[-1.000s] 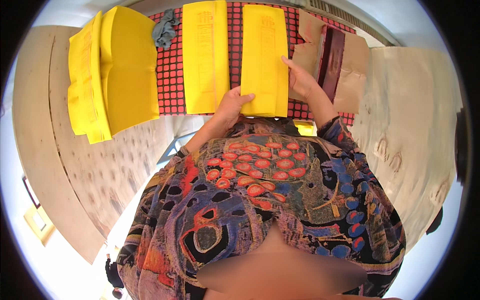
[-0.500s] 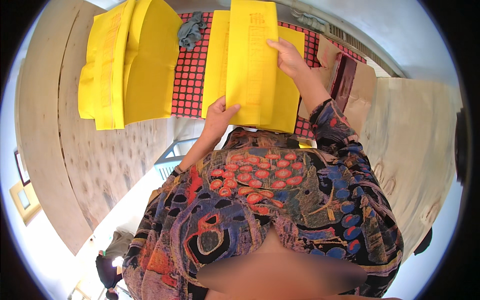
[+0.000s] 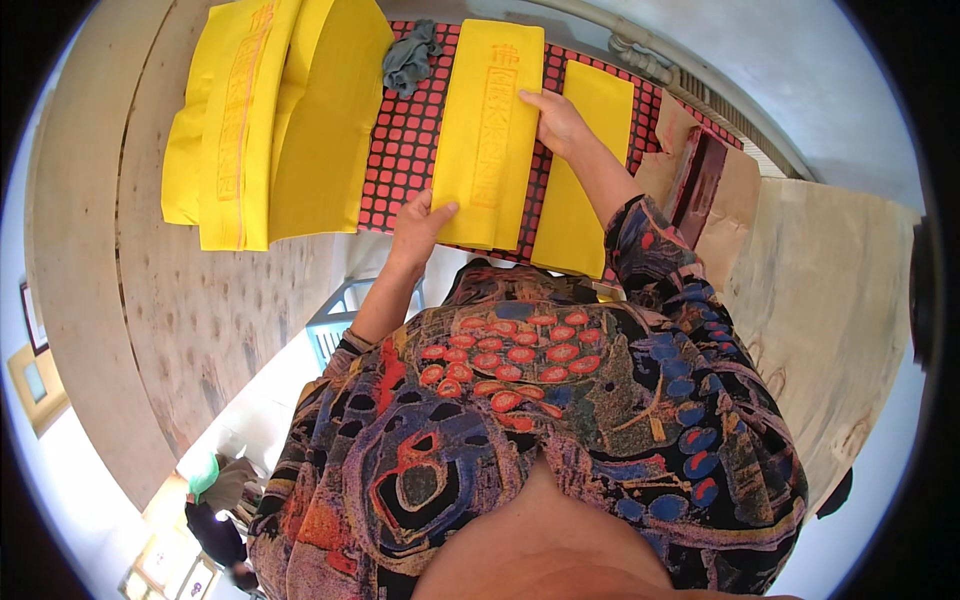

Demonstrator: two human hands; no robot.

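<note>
A long yellow paper sheet with red printed marks down its middle lies over the patterned cover in front of me. My left hand grips its lower left corner, thumb on top and fingers underneath. At its right edge, my right hand pinches the paper between thumb and fingers. Just right of it lies a plain yellow sheet or stack, apart from the printed one and partly behind my right forearm. How many layers lie under the printed sheet is hidden.
A large folded pile of yellow paper stands at the left. A grey-blue cloth lies beside it on the red-and-black cover. To the right, a dark red block rests on brown cardboard. Wooden boards flank the cover.
Both hands have brought the printed sheet left and down over the other printed paper. A strip of the cover now shows between it and the plain yellow paper on the right.
</note>
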